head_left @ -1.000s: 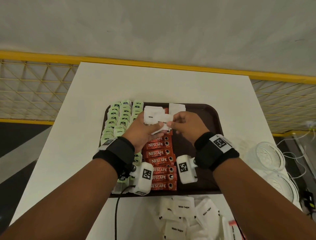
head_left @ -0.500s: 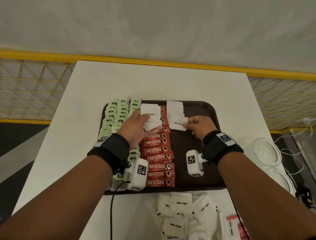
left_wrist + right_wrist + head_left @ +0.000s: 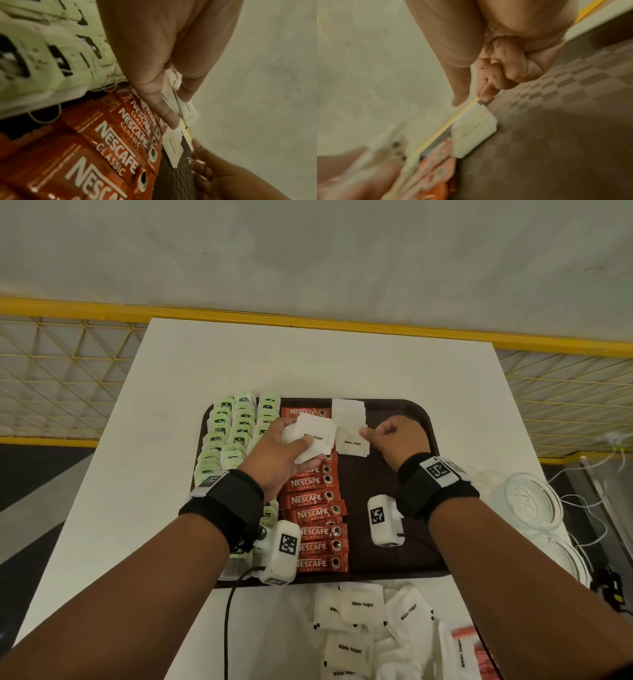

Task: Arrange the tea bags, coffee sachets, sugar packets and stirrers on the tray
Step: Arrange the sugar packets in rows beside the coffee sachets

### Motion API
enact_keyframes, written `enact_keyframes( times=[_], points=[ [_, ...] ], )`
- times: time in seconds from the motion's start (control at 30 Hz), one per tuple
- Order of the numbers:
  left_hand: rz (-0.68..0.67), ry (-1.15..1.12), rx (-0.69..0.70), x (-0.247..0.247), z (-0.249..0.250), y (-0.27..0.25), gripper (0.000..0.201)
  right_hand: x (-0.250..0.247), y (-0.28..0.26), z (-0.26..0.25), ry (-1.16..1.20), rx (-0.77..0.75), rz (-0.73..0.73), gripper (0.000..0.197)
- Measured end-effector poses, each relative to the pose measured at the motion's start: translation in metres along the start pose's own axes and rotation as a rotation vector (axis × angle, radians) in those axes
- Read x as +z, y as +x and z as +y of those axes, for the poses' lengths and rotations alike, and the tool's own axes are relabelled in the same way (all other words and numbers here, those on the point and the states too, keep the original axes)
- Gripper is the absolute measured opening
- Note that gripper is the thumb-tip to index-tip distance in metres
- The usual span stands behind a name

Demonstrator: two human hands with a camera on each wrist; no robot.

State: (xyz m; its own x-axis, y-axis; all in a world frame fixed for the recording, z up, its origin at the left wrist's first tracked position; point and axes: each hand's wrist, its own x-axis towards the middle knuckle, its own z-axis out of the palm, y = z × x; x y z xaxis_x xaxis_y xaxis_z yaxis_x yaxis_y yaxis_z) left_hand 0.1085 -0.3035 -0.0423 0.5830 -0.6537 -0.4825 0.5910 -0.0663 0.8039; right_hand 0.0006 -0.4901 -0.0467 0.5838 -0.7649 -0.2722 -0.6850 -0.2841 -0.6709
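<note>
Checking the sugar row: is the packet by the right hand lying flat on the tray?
Flat: the sugar packet lies label up on the tray; the right hand touches its edge.

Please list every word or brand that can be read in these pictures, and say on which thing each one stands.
"NESCAFE CLASSIC": on the red coffee sachets in a column on the tray.
"White Sugar": on the sugar packet laid on the tray, on the packets in the left hand, and on the loose packets on the table.
Print on the green tea bags: too small to read.
</note>
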Motion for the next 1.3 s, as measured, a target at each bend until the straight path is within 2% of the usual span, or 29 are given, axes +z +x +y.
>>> enact_keyframes(
  times=[0.13,0.17,0.37,0.5,0.67,0.8,0.93,1.13,1.3],
  points=[
    [-0.001,0.025,0.046,0.005,-0.004,0.000,0.044,0.001,-0.026,-0.023,0.207,-0.047,-0.296,0.032],
    [-0.006,0.035,0.053,0.006,-0.005,0.000,0.045,0.003,-0.030,-0.024,0.247,-0.048,-0.325,0.032],
    [-0.017,0.039,0.049,0.009,-0.006,-0.004,0.033,0.001,-0.034,-0.013,0.438,-0.008,-0.291,0.016],
    [-0.033,0.024,0.034,0.010,-0.005,-0.007,0.036,-0.005,-0.033,-0.009,0.365,-0.023,-0.338,0.033],
    [-0.039,0.005,0.033,0.013,-0.007,-0.011,0.039,-0.003,-0.034,-0.011,0.294,-0.095,-0.370,0.033],
    [0.013,0.015,0.066,0.010,-0.006,-0.013,0.034,-0.003,-0.032,-0.006,0.345,-0.037,-0.276,0.024],
    [0.079,0.020,0.075,-0.002,-0.004,-0.012,0.043,-0.005,-0.027,0.010,0.333,0.009,-0.184,0.016],
    [0.113,0.003,0.080,-0.011,-0.003,-0.013,0.037,0.001,-0.016,0.020,0.172,0.002,-0.099,0.014],
    [0.103,0.031,0.086,-0.012,-0.003,-0.016,0.031,0.011,-0.003,0.020,0.024,0.001,-0.033,0.021]
  ],
)
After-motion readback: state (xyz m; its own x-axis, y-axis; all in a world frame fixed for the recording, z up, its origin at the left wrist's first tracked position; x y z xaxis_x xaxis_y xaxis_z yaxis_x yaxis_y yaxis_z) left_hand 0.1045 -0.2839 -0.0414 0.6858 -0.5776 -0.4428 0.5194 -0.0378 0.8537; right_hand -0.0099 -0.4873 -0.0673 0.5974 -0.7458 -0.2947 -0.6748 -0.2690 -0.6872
